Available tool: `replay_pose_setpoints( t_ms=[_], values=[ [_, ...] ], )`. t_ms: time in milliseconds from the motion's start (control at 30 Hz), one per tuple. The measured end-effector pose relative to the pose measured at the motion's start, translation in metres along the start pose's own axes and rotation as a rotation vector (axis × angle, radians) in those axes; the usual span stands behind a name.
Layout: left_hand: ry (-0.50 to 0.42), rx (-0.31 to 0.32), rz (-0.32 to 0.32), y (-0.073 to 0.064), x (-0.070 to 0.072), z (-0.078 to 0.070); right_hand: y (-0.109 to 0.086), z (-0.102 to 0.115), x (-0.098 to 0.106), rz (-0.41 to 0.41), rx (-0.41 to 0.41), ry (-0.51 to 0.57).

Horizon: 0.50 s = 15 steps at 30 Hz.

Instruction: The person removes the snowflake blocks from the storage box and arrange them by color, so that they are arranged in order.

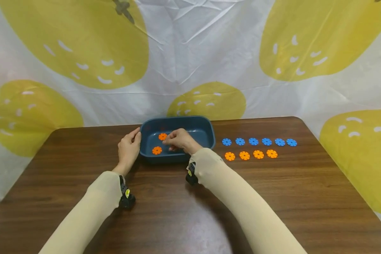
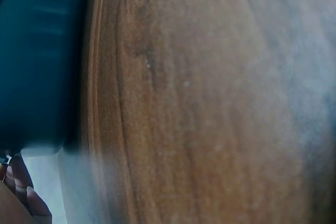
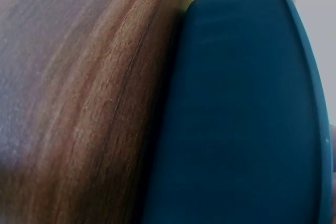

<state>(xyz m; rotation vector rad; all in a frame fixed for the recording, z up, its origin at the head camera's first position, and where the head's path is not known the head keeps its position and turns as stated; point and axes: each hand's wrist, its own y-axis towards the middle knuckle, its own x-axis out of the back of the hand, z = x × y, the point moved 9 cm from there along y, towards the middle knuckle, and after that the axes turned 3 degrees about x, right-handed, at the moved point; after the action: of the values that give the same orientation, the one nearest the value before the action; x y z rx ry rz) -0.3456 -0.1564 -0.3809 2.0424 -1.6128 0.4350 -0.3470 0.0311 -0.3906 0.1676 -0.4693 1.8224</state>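
Note:
A dark blue-green plastic basin stands near the back of the table. My left hand holds it by its left end; in the left wrist view, fingers bend around that end. Over the basin's near wall reaches my right hand, its fingers bent and its fingertips right at the edge of an orange notched disc. I cannot tell whether they pinch it. A second orange disc lies nearer to me on the basin floor. In the right wrist view, the basin wall mostly hides this hand.
Right of the basin, several blue notched discs lie in a row, with a shorter row of orange discs in front. The brown wooden table ends at a white curtain printed with yellow fruit shapes.

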Motion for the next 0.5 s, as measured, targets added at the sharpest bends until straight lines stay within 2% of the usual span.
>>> replay_pose_setpoints(
  t_ms=[500],
  values=[
    [-0.006,0.001,0.004,0.001,0.001,0.0,0.012,-0.001,-0.017,0.036,-0.016,-0.093]
  ],
)
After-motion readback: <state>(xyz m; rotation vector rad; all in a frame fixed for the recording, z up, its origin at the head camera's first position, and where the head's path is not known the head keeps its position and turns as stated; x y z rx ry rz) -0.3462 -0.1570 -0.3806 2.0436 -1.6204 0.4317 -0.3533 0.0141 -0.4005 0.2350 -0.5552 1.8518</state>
